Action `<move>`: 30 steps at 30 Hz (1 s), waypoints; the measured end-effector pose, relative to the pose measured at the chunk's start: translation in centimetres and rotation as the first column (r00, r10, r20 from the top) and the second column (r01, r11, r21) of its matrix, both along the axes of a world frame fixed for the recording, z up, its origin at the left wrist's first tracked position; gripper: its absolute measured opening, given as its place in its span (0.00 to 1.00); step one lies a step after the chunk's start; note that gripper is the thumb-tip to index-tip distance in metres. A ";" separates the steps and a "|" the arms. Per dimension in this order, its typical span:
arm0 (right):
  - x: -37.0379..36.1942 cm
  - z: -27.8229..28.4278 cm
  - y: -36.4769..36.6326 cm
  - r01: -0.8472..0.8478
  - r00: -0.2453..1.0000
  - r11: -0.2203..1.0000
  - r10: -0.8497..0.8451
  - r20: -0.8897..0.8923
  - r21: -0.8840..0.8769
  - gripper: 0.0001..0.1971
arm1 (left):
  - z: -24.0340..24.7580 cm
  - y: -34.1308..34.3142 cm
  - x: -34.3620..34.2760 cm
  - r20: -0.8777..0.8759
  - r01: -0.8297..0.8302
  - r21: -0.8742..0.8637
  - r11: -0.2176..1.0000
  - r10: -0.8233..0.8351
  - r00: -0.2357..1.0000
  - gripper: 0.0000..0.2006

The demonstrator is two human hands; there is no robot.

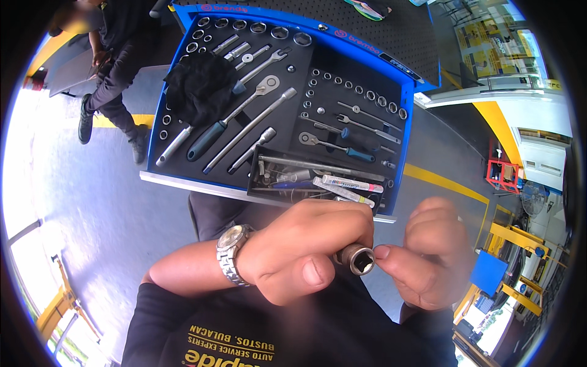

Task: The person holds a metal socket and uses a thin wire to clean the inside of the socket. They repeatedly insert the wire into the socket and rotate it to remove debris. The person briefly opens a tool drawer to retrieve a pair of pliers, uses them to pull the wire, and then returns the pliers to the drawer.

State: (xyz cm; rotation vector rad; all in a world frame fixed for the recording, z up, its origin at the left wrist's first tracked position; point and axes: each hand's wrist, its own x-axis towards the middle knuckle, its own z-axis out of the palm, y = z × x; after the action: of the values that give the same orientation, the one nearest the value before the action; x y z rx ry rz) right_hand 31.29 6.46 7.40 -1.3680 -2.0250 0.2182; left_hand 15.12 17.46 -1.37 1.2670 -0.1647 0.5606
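My left hand (312, 244), with a metal-band wristwatch (230, 252) on its wrist, is closed around a metal socket (356, 259). The socket's open end faces up toward me, showing a dark recess with a light patch inside. Close on the right is my right hand (431, 260), fingers curled and a fingertip at the socket's rim. Whatever those curled fingers may hold is hidden. Both hands are in front of an open blue tool drawer (269, 197). Inside it lie a large ratchet (232, 118), a smaller ratchet (333, 145) and rows of sockets in dark foam.
A black cloth (199, 85) covers some tools at the drawer's left. A black tray (252, 174) at its front holds loose tools and paint markers (353, 184). A seated person (113, 79) is at the upper left. Yellow equipment (520, 244) stands at the right.
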 end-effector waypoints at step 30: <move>-3.5 5.0 1.7 0.019 0.831 0.994 0.043 0.555 -0.106 0.13 | 0.6 0.1 -0.3 -0.193 -0.106 0.081 0.991 0.119 0.974 0.41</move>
State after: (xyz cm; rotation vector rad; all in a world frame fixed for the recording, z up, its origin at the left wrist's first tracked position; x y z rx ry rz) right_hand 27.77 8.15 12.41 -1.6243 -2.5288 -0.0873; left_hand 14.81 17.58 -0.80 1.3987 0.0546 0.5258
